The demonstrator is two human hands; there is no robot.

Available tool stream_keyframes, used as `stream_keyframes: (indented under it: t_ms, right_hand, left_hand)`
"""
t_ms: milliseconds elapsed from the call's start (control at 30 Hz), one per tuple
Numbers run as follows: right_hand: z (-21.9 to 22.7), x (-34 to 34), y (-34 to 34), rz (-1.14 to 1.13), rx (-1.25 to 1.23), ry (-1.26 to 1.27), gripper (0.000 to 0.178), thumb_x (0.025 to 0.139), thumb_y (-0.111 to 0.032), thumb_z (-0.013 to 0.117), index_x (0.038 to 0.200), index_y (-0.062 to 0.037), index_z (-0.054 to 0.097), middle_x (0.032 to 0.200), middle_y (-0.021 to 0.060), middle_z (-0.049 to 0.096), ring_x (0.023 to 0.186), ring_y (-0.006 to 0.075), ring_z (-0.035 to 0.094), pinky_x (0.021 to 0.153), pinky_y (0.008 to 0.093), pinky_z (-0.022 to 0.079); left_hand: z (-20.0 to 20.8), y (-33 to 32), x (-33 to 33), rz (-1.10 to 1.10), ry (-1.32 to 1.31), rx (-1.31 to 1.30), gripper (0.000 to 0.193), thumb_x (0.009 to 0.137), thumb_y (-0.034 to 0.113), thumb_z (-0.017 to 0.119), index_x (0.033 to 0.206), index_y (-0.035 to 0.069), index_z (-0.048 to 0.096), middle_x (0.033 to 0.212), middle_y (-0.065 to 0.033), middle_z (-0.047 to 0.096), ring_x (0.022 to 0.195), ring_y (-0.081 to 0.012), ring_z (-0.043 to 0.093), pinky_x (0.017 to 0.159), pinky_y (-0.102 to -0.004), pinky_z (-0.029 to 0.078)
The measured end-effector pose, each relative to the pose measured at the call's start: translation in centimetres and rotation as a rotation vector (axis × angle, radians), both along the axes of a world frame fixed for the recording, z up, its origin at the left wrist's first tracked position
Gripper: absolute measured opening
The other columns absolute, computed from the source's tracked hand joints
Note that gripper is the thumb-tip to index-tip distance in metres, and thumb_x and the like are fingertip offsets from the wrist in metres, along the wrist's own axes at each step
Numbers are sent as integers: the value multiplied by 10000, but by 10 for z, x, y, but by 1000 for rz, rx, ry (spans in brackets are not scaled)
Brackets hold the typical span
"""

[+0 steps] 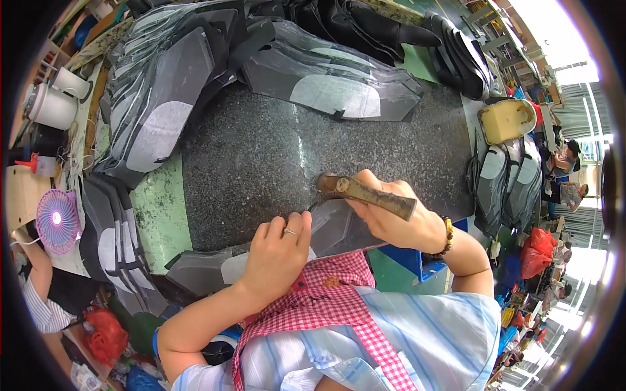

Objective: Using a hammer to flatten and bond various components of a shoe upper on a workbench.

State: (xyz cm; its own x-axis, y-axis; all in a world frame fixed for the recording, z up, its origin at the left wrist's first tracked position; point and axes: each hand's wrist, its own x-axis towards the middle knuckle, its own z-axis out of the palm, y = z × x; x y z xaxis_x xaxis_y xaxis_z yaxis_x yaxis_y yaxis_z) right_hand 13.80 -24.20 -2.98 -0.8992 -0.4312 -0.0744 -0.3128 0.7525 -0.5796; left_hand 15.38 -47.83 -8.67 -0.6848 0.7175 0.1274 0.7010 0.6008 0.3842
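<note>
A dark grey cut piece (338,229) with a pale patch lies along the near edge of the dark speckled work board (254,150), partly under my hands. My left hand (277,253), a ring on one finger, is closed with its fingertips at the upper edge of that piece. Just right of it my right hand (399,218) is wrapped round the wooden handle of a hammer (372,194). The hammer's head is close over the board, near the piece's edge. Whether it touches cannot be told. My left fingertips are partly hidden.
Stacked grey pieces lie at the far left (171,98), far middle (332,75) and near left (117,238). Black pieces (345,26) lie at the back. A yellowish container (507,122) stands right, above more pieces (508,179). A purple fan (57,220) is left, beside another person's arm (39,264).
</note>
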Motion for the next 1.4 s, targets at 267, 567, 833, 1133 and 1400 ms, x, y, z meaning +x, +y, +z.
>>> stream_keyframes:
  t_ms: [267, 567, 833, 1133, 1400]
  right_hand:
    - [-10, 13, -21, 90, -66, -111, 252, 874, -112, 601, 1086, -40, 487, 766, 170, 607, 611, 362, 638, 523, 464, 498]
    - [-11, 23, -39, 171, 104, -44, 278, 873, -135, 579, 1101, -22, 468, 719, 140, 600, 608, 337, 649, 490, 435, 503]
    - [-21, 16, -34, 237, 53, 32, 457, 825, -46, 585, 1274, -94, 520, 876, 97, 546, 588, 281, 609, 502, 381, 503]
    - [-2, 14, 14, 1, 257, 35, 164, 911, -109, 550, 1067, -58, 548, 734, 136, 599, 610, 339, 633, 508, 422, 492]
    - [0, -7, 19, -30, 8, 185, 154, 915, -97, 605, 1042, -51, 530, 662, 130, 561, 573, 353, 603, 487, 403, 471]
  left_hand:
    - [-5, -10, -3, 82, -164, 142, 350, 812, 95, 578, 1140, -14, 632, 1034, -100, 607, 899, -244, 583, 734, -355, 491]
    - [-4, -49, -3, 99, -245, 306, 225, 786, 103, 671, 994, 16, 667, 939, -46, 596, 827, -217, 582, 669, -352, 507]
    - [-8, -33, 12, 178, 12, 262, 200, 785, 125, 722, 959, 38, 677, 914, -59, 608, 787, -239, 599, 658, -350, 513]
    - [8, -6, -58, 60, -673, 180, 421, 810, 246, 729, 1141, -3, 657, 948, -177, 704, 872, -335, 693, 773, -408, 534]
    - [-9, 1, -9, 92, 136, 88, 326, 848, 185, 652, 1114, -4, 647, 1060, -82, 587, 909, -248, 560, 680, -348, 518]
